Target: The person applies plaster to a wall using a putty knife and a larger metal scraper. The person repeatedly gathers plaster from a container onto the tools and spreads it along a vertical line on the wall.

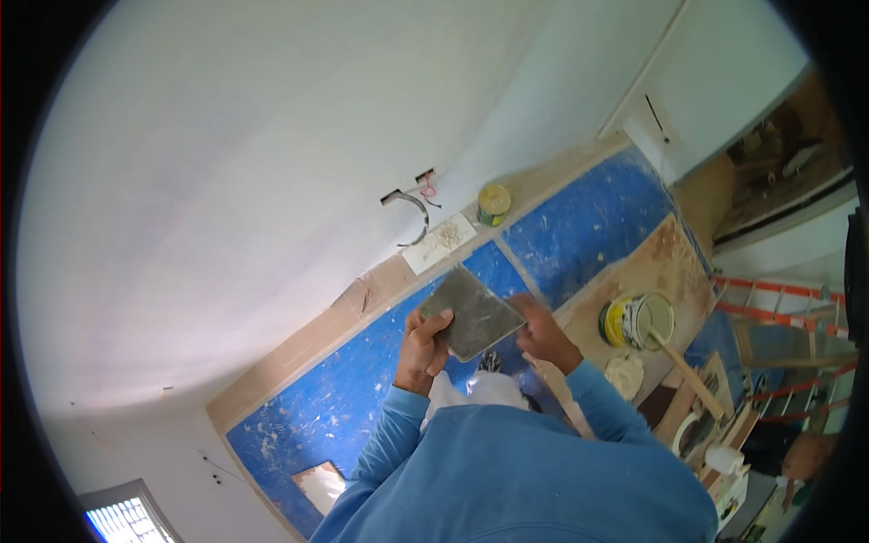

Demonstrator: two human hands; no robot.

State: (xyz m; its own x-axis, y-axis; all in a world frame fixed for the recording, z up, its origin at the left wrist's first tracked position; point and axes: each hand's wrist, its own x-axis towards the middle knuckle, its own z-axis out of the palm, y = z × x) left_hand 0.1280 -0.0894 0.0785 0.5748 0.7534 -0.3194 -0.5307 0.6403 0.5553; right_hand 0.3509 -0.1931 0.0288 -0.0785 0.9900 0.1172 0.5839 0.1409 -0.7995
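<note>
Observation: I am holding a grey square plate (475,319) with my left grip (424,346), the thumb (441,320) lying over the plate's left-hand edge onto its face. The plate is sitting out in front of my chest, above the blue floor covering (575,231), its upper face carrying pale smears.

My right grip (548,337) is meeting the plate's right corner, part of it passing out of sight there. Whether it is grasping the edge, only touching it, or clasping something underneath is not showing, so I am leaving that unresolved.

Handling notes: the left grip appears to be bearing much of the weight from one side, so in my judgement it should be pressing firmly between thumb and underside, countering any tipping toward the far corner. The right grip should be working lightly at its corner, steadying without twisting. Elbows close to the body would be helping control; a sharp-looking edge would be calling for care.

Surroundings: a yellow-labelled bucket (617,324) is standing to my right, a wooden stick (690,378) leaning out of it. A small tin (494,204) is standing farther off, near the white wall (272,172).
</note>
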